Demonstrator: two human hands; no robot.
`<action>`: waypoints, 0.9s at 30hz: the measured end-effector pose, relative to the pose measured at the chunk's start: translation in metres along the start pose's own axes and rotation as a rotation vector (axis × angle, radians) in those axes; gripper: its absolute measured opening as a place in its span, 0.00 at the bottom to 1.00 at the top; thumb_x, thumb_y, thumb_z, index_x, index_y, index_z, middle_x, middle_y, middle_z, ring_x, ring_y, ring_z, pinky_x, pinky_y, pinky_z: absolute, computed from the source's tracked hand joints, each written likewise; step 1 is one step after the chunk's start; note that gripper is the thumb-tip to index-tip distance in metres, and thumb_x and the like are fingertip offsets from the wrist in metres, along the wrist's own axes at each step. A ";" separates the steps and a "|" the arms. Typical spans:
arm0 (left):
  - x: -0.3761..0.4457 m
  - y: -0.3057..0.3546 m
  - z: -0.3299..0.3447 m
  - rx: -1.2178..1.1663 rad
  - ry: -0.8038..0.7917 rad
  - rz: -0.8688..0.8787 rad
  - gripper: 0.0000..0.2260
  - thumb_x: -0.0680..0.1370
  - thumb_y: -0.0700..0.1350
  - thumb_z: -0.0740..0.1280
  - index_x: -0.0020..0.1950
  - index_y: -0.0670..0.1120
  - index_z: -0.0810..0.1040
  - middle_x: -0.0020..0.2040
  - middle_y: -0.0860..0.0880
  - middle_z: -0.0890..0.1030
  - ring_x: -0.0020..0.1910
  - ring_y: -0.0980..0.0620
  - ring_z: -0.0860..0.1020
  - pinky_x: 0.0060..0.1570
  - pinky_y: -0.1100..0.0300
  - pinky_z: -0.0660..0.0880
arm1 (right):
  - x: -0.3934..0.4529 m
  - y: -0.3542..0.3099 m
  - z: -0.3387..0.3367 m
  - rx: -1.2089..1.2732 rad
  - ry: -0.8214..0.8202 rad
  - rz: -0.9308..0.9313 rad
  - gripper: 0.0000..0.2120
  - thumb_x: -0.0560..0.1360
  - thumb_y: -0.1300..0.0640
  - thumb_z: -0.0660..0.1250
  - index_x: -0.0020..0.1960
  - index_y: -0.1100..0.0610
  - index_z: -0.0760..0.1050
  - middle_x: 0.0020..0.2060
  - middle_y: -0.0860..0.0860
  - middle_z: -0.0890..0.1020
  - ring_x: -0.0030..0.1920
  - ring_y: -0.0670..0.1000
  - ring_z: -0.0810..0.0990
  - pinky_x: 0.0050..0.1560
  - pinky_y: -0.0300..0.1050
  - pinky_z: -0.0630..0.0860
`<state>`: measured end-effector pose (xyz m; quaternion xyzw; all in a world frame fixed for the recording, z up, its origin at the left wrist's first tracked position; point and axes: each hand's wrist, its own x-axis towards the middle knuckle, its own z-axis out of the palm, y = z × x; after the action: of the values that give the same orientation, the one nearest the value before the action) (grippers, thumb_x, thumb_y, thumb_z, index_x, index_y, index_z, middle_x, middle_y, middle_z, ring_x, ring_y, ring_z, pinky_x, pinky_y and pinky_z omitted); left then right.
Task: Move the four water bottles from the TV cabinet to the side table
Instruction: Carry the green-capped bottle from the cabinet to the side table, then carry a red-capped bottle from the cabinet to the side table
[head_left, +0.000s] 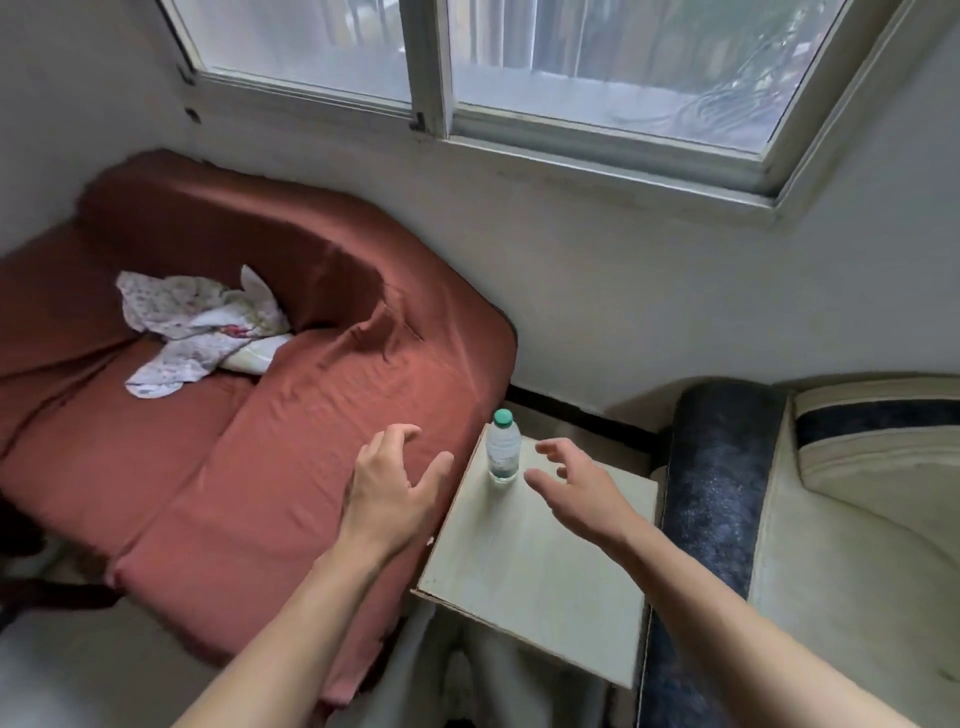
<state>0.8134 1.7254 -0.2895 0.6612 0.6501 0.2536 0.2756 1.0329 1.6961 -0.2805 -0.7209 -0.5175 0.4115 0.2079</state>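
Head view as I see it. One water bottle (503, 447) with a green cap stands upright at the far left corner of the pale side table (540, 566), at about 11 o'clock on its top. My left hand (392, 486) hovers over the sofa edge at 9 o'clock from the bottle, fingers loosely spread and lightly curled, holding nothing. My right hand (576, 491) hovers above the tabletop at 3 o'clock from the bottle, likewise spread and empty; neither touches the bottle. A red-covered sofa (234, 415) lies left of the table, bearing a crumpled floral cloth (200, 327); a dark-armed cream armchair (831, 519) stands right, a window (571, 67) above.
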 end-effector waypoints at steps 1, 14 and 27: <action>-0.015 0.005 -0.015 0.013 0.021 -0.017 0.21 0.75 0.56 0.70 0.63 0.46 0.75 0.60 0.46 0.79 0.62 0.47 0.75 0.61 0.51 0.73 | -0.015 -0.013 -0.004 -0.017 -0.017 -0.037 0.21 0.78 0.51 0.65 0.70 0.54 0.71 0.68 0.52 0.75 0.67 0.52 0.74 0.63 0.45 0.70; -0.209 -0.016 -0.222 0.074 0.316 -0.229 0.33 0.70 0.70 0.53 0.61 0.47 0.77 0.58 0.44 0.79 0.59 0.42 0.76 0.62 0.50 0.72 | -0.177 -0.169 0.043 -0.270 -0.153 -0.540 0.24 0.78 0.47 0.66 0.72 0.51 0.67 0.68 0.54 0.74 0.68 0.52 0.73 0.68 0.45 0.68; -0.466 -0.178 -0.414 0.306 0.554 -0.465 0.23 0.78 0.63 0.57 0.66 0.52 0.73 0.66 0.51 0.75 0.64 0.48 0.72 0.60 0.52 0.70 | -0.365 -0.300 0.298 -0.536 -0.370 -0.887 0.25 0.78 0.44 0.64 0.72 0.53 0.67 0.65 0.57 0.75 0.67 0.60 0.72 0.65 0.54 0.71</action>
<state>0.3865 1.2747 -0.1044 0.4361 0.8627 0.2533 0.0382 0.5734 1.4374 -0.0961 -0.3769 -0.8863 0.2580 0.0762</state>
